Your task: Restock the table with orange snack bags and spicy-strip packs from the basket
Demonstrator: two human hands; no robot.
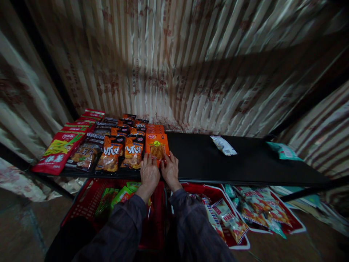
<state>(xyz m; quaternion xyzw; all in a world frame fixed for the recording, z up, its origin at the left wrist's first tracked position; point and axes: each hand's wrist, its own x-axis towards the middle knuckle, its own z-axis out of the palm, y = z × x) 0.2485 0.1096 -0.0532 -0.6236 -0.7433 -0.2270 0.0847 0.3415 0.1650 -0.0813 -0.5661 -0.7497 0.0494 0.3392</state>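
Observation:
An orange snack packet (156,142) lies at the front of a row of matching packets on the black shelf (191,156). My left hand (149,174) grips its lower left corner, fingers bent over the edge. On the lower right corner, my right hand (170,171) pinches the same packet. Just left of it are orange and black snack bags (133,152) in rows running to the back. Beyond those lie a dark bag with potato-slice print (84,154) and a red bag with green and yellow print (58,149). My fingers cover the packet's bottom edge.
A white packet (224,146) and a teal packet (284,151) lie on the shelf's right part. Below stand a red basket (81,196) with green packets and more red baskets (242,238) with snack bags. Corrugated sheeting (163,65) backs the shelf; dark posts (51,69) flank it.

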